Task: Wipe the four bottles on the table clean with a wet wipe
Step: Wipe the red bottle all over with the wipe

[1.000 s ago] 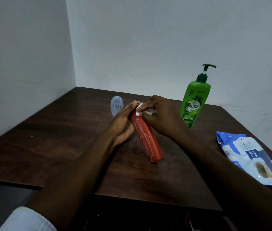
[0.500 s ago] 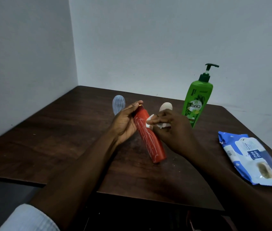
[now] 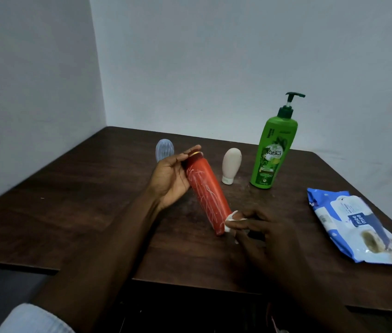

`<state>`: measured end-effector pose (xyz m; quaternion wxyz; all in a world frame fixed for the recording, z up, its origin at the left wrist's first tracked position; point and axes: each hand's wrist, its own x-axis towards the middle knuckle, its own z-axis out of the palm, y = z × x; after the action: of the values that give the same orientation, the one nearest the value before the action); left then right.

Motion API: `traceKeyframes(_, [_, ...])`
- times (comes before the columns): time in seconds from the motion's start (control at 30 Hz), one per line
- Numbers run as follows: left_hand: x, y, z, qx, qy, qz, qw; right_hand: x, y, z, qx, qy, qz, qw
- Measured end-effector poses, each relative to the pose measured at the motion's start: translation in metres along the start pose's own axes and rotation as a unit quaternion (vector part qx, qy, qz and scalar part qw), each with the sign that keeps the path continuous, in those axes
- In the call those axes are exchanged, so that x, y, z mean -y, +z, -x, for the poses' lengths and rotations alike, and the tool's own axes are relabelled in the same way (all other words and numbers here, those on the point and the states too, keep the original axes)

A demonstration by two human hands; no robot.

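My left hand (image 3: 169,180) grips the upper part of a red bottle (image 3: 208,195), held tilted over the table with its gold-rimmed top pointing away from me. White streaks cover its side. My right hand (image 3: 259,233) pinches a white wet wipe (image 3: 230,221) against the bottle's lower end. A small beige tube bottle (image 3: 231,164) stands on its cap behind it. Further right stands a tall green pump bottle (image 3: 273,152). A small translucent bluish bottle (image 3: 164,150) stands at the back, partly behind my left fingers.
A blue and white wet-wipe pack (image 3: 356,229) lies on the right side of the dark wooden table (image 3: 77,207), its flap open. Grey walls close in behind and to the left. The table's front edge is just under my forearms.
My right hand has slid the wipe down the red bottle from its top to its lower end. That uncovered the beige tube bottle behind. My left hand kept its hold.
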<state>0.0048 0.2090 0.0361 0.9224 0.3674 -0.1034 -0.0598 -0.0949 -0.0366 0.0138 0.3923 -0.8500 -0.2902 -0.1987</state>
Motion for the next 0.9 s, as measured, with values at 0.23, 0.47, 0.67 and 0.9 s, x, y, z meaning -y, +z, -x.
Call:
traceKeyframes(0.23, [-0.001, -0.004, -0.005, 0.041, 0.030, -0.044, 0.998, -0.012, 0.002, -0.003, -0.006, 0.033, -0.021, 0.999])
traceKeyframes(0.47, [0.000, -0.006, -0.007, 0.044, 0.051, -0.061, 0.996, -0.004, 0.004, -0.042, -0.009, 0.000, 0.002, 1.000])
traceKeyframes(0.67, [0.002, -0.008, -0.008, 0.024, 0.057, -0.085, 0.994, 0.012, 0.004, -0.107, -0.022, -0.039, 0.050, 0.998])
traceKeyframes(0.9, [0.003, -0.009, -0.010, -0.004, 0.067, -0.097, 0.993, 0.026, 0.007, -0.150, -0.016, -0.064, 0.070, 0.995])
